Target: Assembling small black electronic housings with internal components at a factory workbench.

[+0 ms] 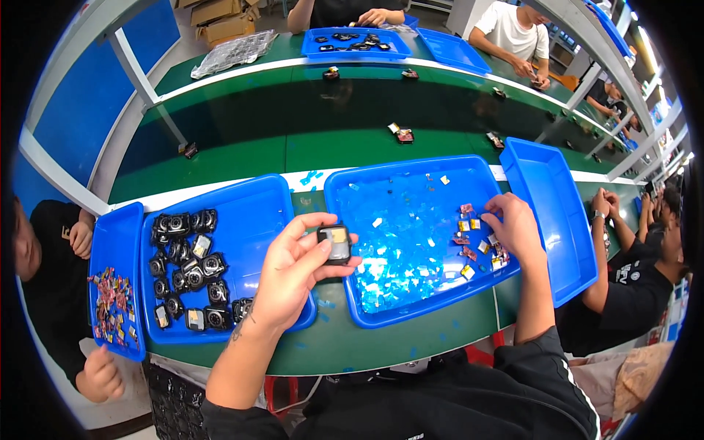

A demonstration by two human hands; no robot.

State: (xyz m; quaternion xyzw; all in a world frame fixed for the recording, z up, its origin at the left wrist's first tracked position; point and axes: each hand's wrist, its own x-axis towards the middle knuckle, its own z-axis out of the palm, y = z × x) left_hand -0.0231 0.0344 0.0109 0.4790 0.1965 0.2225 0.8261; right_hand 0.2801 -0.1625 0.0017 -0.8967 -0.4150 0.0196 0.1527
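A small, black, rounded-rectangular device case (336, 243) with a grey and yellow interior sits in the grip of the left hand (290, 271), above the near-left edge of a large, shallow, blue plastic tray (480, 176). The thumb presses on the case's left side, the index finger curls round its far end, and other fingertips show past its right edge, so this grip is closed firmly on it. The case's filled face is turned up toward the head, and its long axis runs roughly away from the person, tilted slightly.

The left palm faces upward, the forearm coming in from the lower left. The right hand (513, 224) reaches in from the lower right, back uppermost, fingers bent over small pink-and-yellow flat components (469, 251) at the tray's right side. Its thumb and fingertips are close together beside these pieces; whether they pinch one cannot be told.

Thin, translucent light-blue film pieces (389, 271) cover much of the tray floor. To its left, on the green-topped bench (367, 359), another wide blue plastic tray (249, 213) holds black watch-like casings (213, 265).
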